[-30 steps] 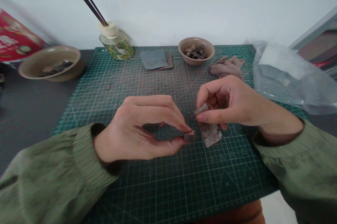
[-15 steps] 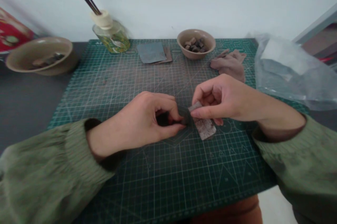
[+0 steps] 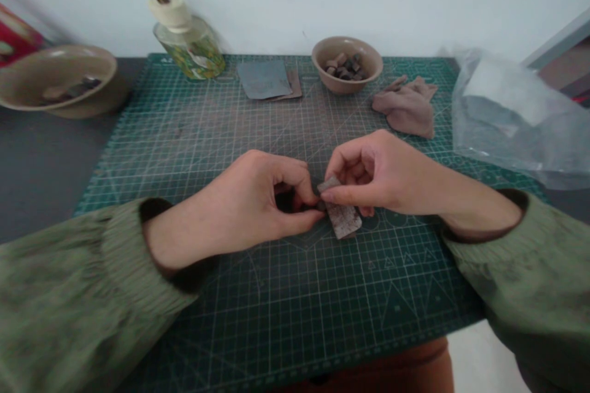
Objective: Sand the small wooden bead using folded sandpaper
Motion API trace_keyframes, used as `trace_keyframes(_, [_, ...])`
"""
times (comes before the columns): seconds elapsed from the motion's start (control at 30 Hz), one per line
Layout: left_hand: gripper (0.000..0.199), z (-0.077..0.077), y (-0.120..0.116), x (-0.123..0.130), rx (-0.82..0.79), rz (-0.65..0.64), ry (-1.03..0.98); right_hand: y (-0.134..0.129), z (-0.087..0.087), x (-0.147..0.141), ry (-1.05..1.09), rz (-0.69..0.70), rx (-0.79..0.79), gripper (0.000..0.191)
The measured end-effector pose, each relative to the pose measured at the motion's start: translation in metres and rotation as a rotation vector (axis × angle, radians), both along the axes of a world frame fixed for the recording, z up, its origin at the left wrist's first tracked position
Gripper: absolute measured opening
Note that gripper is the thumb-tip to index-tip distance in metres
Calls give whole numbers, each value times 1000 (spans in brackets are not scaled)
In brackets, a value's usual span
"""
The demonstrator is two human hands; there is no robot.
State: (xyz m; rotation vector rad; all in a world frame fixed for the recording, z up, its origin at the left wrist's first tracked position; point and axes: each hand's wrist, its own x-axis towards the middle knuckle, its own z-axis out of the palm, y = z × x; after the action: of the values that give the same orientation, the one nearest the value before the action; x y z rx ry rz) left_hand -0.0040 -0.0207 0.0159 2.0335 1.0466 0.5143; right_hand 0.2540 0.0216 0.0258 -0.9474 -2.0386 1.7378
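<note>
Over the middle of the green cutting mat (image 3: 276,294), my left hand (image 3: 258,202) pinches a small dark block (image 3: 321,204) between thumb and fingertips. Most of the block is hidden by the fingers and the paper. My right hand (image 3: 378,171) grips a folded strip of worn, speckled sandpaper (image 3: 343,221), thumb on top and fingers curled behind. The strip's left edge meets the block at the left fingertips.
Behind the hands stand a small bowl (image 3: 345,86) of little chunks, flat sandpaper sheets (image 3: 265,80) and a reed diffuser (image 3: 191,45). A crumpled brownish cloth (image 3: 410,110) and a clear plastic bag (image 3: 520,128) lie right. A larger bowl (image 3: 87,107) sits left.
My right hand has brought the sandpaper leftward against the small block in my left hand; a gap showed between them before. The whole view has shifted slightly.
</note>
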Motion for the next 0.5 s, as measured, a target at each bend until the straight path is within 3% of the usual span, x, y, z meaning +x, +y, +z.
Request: trace_keyframes(0.5, [14,0,0,-1,-30,10,-2,-2,3,0,-10,-12,31,22])
